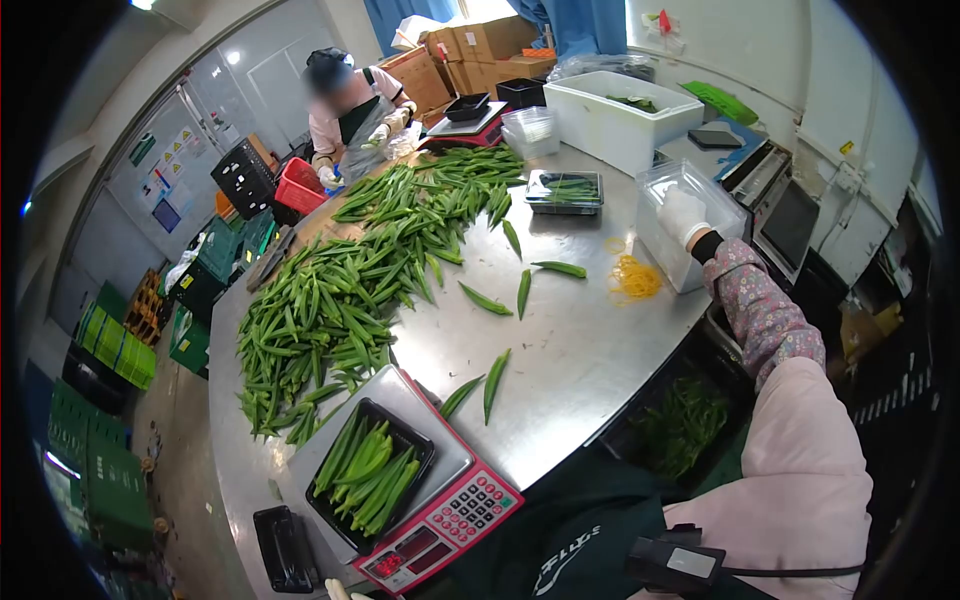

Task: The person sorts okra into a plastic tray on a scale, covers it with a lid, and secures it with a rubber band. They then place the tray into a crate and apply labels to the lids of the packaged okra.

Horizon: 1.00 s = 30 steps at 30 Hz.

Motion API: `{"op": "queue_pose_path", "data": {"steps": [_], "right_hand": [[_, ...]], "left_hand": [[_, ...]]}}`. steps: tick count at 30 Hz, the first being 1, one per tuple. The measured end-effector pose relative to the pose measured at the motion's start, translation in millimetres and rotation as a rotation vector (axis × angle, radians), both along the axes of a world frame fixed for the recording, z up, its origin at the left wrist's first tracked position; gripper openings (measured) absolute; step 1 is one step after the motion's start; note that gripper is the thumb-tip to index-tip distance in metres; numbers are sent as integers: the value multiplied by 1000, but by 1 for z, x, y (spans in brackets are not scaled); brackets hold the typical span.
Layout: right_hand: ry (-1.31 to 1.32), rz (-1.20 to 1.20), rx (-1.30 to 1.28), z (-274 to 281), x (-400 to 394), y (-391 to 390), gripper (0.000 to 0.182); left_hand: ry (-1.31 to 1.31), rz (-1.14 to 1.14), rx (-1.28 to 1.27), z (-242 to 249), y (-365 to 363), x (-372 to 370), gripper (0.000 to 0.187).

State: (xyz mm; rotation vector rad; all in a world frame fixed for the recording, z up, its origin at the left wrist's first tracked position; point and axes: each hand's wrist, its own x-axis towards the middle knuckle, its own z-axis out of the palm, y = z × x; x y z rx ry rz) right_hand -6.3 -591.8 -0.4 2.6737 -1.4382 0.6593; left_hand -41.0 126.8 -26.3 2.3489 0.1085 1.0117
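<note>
My right hand (684, 214), in a white glove, is at a clear plastic box (658, 262) on the right side of the steel table; its fingers are hard to make out through the plastic. Only gloved fingertips of my left hand (340, 591) show at the bottom edge, beside a red and white digital scale (455, 525). On the scale's plate a black tray (418, 440) holds several green okra pods (365, 468). An empty black tray (284, 548) lies left of the scale.
A large okra heap (345, 285) covers the table's left and back. Loose pods, yellow rubber bands (636, 278) and a covered okra pack (565, 193) lie nearer. A white foam box (610, 120) stands behind. Another person (352, 125) works across the table.
</note>
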Motion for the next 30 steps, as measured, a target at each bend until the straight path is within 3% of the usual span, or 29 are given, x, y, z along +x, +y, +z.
{"op": "queue_pose_path", "data": {"steps": [5, 7, 14, 17, 19, 21, 23, 27, 30], "right_hand": [[36, 69, -38, -7, -5, -11, 31], [31, 98, -63, -10, -9, -20, 29], [-220, 101, -318, -11, -1, -14, 17], [-173, 110, -356, 11, -15, 5, 18], [-378, 313, -463, 56, -30, 76, 16], [-658, 620, -375, 68, -21, 122, 15], [-1026, 926, 302, 79, -16, 202, 7], [-870, 1306, 1107, 63, -18, 326, 9], [-753, 1420, 1743, 43, -10, 404, 9]], "left_hand": [[-2, 2, 70, 0, 5, -5, 29], [-20, 12, 210, -2, 6, -5, 29], [-53, 1, 87, -1, 6, -6, 29], [-44, 32, 84, 1, 4, -7, 29], [-69, -35, 43, 7, 2, -7, 26], [18, -49, -204, -5, 1, 3, 32], [24, -168, -371, 9, -23, 9, 33], [132, -697, -671, 22, -75, 22, 47], [193, -877, -1001, 40, -97, 28, 67]]}}
